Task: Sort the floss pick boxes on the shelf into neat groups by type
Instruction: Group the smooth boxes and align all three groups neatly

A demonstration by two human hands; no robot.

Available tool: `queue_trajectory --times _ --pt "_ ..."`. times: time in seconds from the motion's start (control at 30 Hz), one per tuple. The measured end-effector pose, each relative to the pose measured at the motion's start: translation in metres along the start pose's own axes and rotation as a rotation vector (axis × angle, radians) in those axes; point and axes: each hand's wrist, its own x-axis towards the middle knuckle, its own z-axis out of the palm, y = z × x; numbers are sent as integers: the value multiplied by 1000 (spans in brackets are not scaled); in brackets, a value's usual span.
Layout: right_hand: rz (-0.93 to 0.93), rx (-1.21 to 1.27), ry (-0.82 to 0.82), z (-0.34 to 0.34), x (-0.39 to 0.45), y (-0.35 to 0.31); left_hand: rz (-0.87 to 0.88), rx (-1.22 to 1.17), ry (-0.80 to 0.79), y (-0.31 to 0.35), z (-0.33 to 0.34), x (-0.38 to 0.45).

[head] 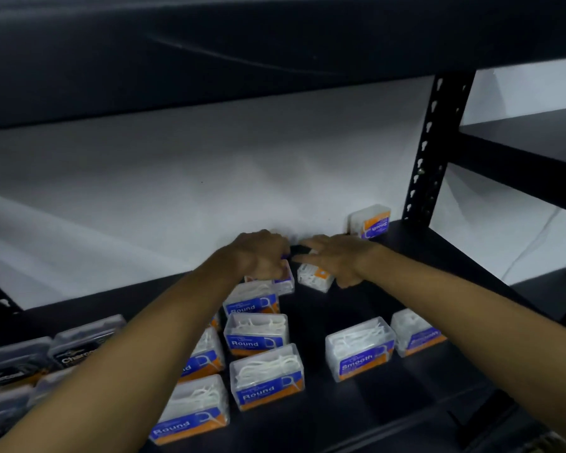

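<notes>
Clear floss pick boxes with blue and orange labels stand on a black shelf [347, 308]. Several "Round" boxes [266, 376] form columns in the middle. Two "Smooth" boxes [360, 353] stand at the right front, and another "Smooth" box [371, 221] stands upright at the back wall. Dark "Charcoal" boxes [79, 349] lie at the left. My left hand [258, 255] grips the rearmost box [285, 277] of the Round column from above. My right hand [335, 258] lies with spread fingers over a small box [314, 277] beside it; its label is hidden.
A black upper shelf [242, 44] hangs low overhead. A perforated black upright [433, 148] stands at the back right corner. A white wall [177, 178] closes the back. Another black shelving unit [530, 148] adjoins on the right.
</notes>
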Motion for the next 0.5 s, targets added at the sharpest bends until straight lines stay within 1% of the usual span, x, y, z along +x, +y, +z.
queue_trajectory --times 0.1,0.2,0.33,0.5 --pt "-75 -33 29 7 14 -1 27 54 -36 6 4 6" --pt "-59 43 99 8 9 2 31 68 -47 9 2 9" --pt "7 231 180 -1 -11 19 24 93 -75 13 0 14" --pt "106 619 234 -5 -39 41 18 114 -110 23 3 19"
